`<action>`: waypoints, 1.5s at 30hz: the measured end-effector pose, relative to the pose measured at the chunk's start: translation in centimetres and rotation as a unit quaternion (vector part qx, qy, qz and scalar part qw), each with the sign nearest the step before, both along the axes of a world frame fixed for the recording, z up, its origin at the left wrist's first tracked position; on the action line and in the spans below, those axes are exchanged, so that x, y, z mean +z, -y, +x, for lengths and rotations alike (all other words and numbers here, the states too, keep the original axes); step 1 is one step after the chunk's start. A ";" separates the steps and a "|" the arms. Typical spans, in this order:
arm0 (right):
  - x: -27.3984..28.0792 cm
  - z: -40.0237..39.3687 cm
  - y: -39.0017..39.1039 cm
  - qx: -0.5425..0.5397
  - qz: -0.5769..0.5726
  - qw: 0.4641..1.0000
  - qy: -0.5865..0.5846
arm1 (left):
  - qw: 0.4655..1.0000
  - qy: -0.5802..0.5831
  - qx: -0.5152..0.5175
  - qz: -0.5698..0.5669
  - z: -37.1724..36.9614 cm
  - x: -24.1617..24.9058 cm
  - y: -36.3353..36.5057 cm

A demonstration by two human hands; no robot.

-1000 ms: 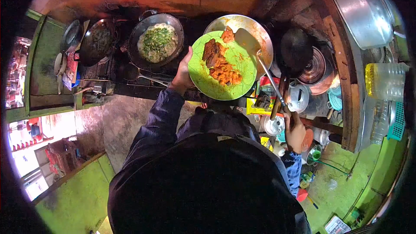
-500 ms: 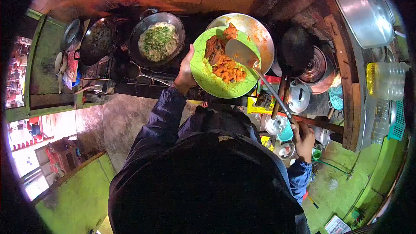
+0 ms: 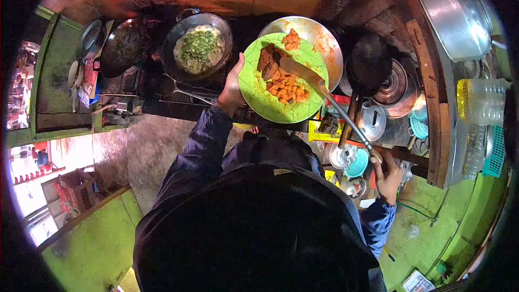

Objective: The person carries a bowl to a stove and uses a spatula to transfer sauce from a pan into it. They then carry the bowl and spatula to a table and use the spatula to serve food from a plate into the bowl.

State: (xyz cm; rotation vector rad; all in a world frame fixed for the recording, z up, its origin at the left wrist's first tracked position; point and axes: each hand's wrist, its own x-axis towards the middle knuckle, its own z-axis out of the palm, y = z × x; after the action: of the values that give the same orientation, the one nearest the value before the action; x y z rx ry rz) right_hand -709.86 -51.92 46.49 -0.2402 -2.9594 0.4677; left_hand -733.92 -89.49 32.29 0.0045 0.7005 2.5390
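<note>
My left hand [image 3: 232, 87] grips the left edge of a green plate [image 3: 259, 101], its thumb on the rim. On the plate lie orange-red food pieces [image 3: 286, 87] and a darker brown piece [image 3: 267, 60]. My right hand [image 3: 387, 176] is closed round the end of a long-handled metal spatula [image 3: 346, 119]. The spatula's blade is turned edge-on and rests over the food. Behind the plate, partly hidden by it, is a wide metal pan [image 3: 327, 48] smeared with orange sauce.
Left of the plate, a dark wok [image 3: 226, 32] holds a pale mixture topped with chopped greens. A blackened pan [image 3: 121, 48] is further left. A wooden post [image 3: 427, 81], a lidded pot [image 3: 372, 121] and plastic bottles [image 3: 478, 100] stand on the right.
My right hand has moved slightly right and down with the spatula. Its blade has tilted from flat to edge-on. The plate has shifted very slightly right.
</note>
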 end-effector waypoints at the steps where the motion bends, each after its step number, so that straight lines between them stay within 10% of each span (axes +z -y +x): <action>1: 0.0 0.0 -0.4 0.013 0.026 0.999 -0.025 | 1.000 -0.014 0.000 -0.016 0.0 0.2 0.1; 5: 2.4 -0.2 -0.6 -0.040 0.013 0.994 0.096 | 1.000 -0.013 -0.006 -0.004 0.1 0.0 0.5; 45: -3.4 0.2 3.2 0.025 0.131 0.991 -0.007 | 0.998 -0.040 0.049 -0.004 -0.7 -0.1 1.0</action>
State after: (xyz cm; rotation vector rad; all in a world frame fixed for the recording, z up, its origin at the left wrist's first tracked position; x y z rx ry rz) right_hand -709.65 -55.16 43.07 -0.1332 -2.9760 0.0807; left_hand -734.61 -90.50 32.15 0.0697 0.7593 2.6416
